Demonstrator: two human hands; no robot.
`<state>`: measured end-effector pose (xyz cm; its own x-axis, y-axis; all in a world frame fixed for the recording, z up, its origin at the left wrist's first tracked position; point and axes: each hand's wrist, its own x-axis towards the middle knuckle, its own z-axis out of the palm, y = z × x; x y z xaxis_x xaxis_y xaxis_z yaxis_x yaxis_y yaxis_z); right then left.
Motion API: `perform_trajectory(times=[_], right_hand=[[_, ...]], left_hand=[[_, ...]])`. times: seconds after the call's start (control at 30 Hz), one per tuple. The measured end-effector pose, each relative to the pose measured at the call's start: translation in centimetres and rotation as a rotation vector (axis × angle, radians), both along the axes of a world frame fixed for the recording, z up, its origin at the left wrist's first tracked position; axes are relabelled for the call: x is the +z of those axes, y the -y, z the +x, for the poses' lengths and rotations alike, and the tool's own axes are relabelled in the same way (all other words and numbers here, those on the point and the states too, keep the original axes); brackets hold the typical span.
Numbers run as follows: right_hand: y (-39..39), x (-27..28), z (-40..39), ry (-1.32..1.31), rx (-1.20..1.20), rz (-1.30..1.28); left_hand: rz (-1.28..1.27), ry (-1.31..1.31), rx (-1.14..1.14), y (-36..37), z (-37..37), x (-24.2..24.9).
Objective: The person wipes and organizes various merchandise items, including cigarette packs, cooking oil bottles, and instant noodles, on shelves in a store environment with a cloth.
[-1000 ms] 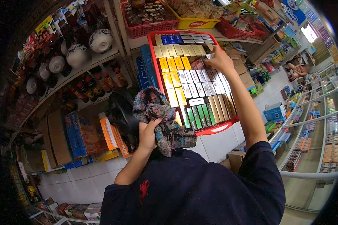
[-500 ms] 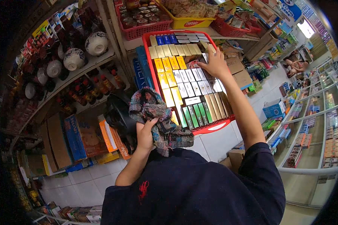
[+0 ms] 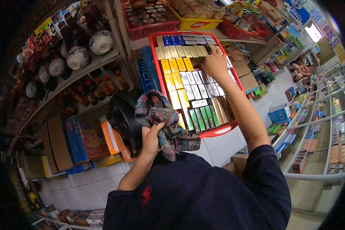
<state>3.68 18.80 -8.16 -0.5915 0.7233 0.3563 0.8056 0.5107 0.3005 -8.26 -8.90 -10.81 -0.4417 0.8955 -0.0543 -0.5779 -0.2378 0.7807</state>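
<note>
A red basket [image 3: 238, 81] holds rows of small upright boxes: blue, gold, yellow [image 3: 173, 81], white [image 3: 191, 92] and green [image 3: 204, 117]. My right hand [image 3: 215, 63] reaches into its upper right part, at the end of the gold row [image 3: 180, 51]. Its fingers are bent down among the boxes, and whether they grip one is hidden. A dark gap shows just left of this hand. My left hand [image 3: 151, 138] is closed round a crumpled plaid cloth [image 3: 160, 114], beside the basket's lower left side and next to a black round object [image 3: 122, 115].
Shelves at the left hold patterned bowls [image 3: 78, 58] and bottles [image 3: 107, 85]. Cardboard boxes [image 3: 58, 143] stand below. A yellow tray [image 3: 197, 24] and a red tray [image 3: 151, 30] sit behind the basket. Glass display cases [image 3: 312, 142] line the right. Another person [image 3: 303, 71] is far back.
My right hand has moved slightly left and its fingers now reach lower among the boxes. The basket appears slightly farther right and lower. My left hand still holds the cloth.
</note>
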Motion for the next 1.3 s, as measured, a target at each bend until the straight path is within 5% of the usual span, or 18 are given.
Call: perform_trajectory(times=[0.07,0.13,0.17,0.27,0.33,0.47,0.97,1.13,1.3], right_hand=[[-0.3,0.8,-0.5,-0.017,0.081,0.019],[-0.9,1.6,-1.3,-0.203,-0.090,-0.547],[-1.5,1.3,-1.5,-0.204,-0.091,-0.547],[-5.3,-1.9,-1.9,0.017,-0.040,-0.638],[-9.5,-5.6,-1.9,0.549,0.176,-0.668],[-4.3,-0.9,-4.1,0.327,-0.142,-0.893],[-3.5,-0.9,-2.8,0.401,0.068,-0.783],[-5.8,-3.2,-1.5,0.187,0.130,-0.760],[-3.8,0.3,-1.5,0.192,0.110,-0.803]], left_hand=[[-0.046,-0.042,0.007,0.0,-0.1,-0.3],[0.047,0.015,-0.010,-0.1,0.0,-0.4],[0.047,0.015,-0.010,-0.1,0.1,-0.3],[0.005,0.033,-0.021,-0.2,0.1,0.2],[0.086,0.058,-0.016,-0.3,0.1,0.3],[0.013,0.018,-0.062,-0.2,-0.3,-0.7],[0.026,0.054,-0.019,-0.1,0.3,0.4],[0.006,0.043,-0.016,-0.2,0.2,-0.1],[0.025,0.057,-0.018,-0.1,0.3,-0.4]])
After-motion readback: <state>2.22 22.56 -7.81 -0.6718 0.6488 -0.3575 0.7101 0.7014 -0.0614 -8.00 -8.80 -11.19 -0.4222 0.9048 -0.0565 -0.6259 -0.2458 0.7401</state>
